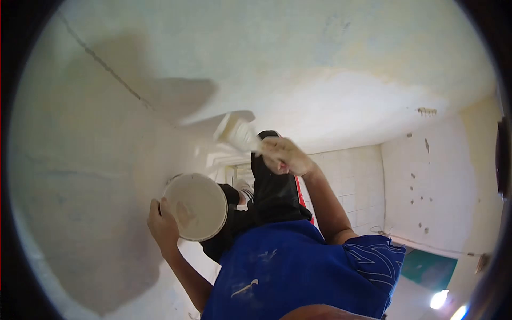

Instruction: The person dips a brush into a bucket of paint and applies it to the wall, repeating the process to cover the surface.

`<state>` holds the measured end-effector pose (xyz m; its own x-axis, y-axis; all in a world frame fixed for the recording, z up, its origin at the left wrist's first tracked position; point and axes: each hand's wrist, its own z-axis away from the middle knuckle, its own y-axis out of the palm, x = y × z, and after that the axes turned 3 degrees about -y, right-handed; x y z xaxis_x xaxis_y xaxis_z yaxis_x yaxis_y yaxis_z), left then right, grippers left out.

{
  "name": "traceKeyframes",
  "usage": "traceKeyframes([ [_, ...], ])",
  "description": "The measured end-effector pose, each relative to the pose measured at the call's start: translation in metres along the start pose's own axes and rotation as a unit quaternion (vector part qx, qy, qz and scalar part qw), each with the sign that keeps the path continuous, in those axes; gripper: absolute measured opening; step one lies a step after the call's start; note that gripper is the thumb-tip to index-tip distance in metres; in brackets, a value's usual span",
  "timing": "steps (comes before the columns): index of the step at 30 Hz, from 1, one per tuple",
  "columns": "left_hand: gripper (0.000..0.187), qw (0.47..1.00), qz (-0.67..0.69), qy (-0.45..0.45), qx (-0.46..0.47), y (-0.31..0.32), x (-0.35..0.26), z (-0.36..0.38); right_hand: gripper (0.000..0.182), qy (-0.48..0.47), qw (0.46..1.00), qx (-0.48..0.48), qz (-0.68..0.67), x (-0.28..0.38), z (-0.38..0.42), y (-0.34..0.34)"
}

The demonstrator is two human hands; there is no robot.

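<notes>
My left hand (162, 226) grips the rim of a round white bucket (198, 207), held close to the pale wall (80, 176) at lower left. My right hand (285, 156) is shut on the handle of a wide paintbrush (237, 132) coated in white paint. Its bristles press against the wall above the bucket, at the edge of a freshly whitened area. My blue shirt (298, 266) fills the bottom of the view, and my black trousers (272, 194) and a shoe show between the two hands.
A thin crack (106, 66) runs diagonally across the wall at upper left. A darker grey patch covers the left side. White tiles (352, 178) lie beyond my right arm. A white surface with small holes (421, 192) and a green patch (426, 269) are at right.
</notes>
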<state>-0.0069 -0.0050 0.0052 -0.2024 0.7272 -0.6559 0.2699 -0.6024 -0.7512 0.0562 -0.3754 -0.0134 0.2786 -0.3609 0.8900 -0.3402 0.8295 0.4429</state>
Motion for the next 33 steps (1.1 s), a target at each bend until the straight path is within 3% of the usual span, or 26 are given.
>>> traceKeyframes([
  [2, 0.036, 0.999, -0.021, -0.037, 0.003, -0.001, 0.001, -0.001, 0.029, -0.078, 0.994, -0.074, 0.020, 0.017, 0.007, -0.024],
  [5, 0.036, 1.000, -0.023, -0.011, 0.010, 0.001, 0.006, -0.006, 0.029, -0.151, 0.966, -0.200, 0.067, 0.046, 0.018, -0.061],
  [8, 0.037, 1.000, -0.021, -0.015, 0.002, 0.002, 0.002, -0.004, 0.029, -0.179, 0.950, -0.250, 0.056, 0.043, 0.030, -0.105],
  [11, 0.038, 0.997, -0.035, -0.048, 0.040, -0.001, 0.001, -0.005, 0.027, -0.117, 0.926, -0.357, 0.041, 0.025, 0.039, -0.141],
  [17, 0.037, 0.999, -0.041, 0.007, 0.018, 0.005, -0.004, -0.007, 0.023, -0.084, 0.911, -0.401, 0.040, 0.036, 0.047, -0.168],
  [27, 0.038, 0.998, -0.055, 0.013, 0.026, 0.010, -0.008, -0.013, 0.022, -0.205, 0.889, -0.369, 0.175, 0.216, 0.059, -0.102],
  [30, 0.038, 0.998, -0.038, -0.016, 0.052, 0.008, -0.007, -0.013, 0.024, -0.246, 0.880, -0.370, 0.165, 0.202, 0.064, -0.103],
  [33, 0.039, 0.998, -0.045, -0.026, 0.046, 0.004, -0.011, -0.010, 0.024, -0.209, 0.887, -0.393, 0.122, 0.138, 0.060, -0.136],
])
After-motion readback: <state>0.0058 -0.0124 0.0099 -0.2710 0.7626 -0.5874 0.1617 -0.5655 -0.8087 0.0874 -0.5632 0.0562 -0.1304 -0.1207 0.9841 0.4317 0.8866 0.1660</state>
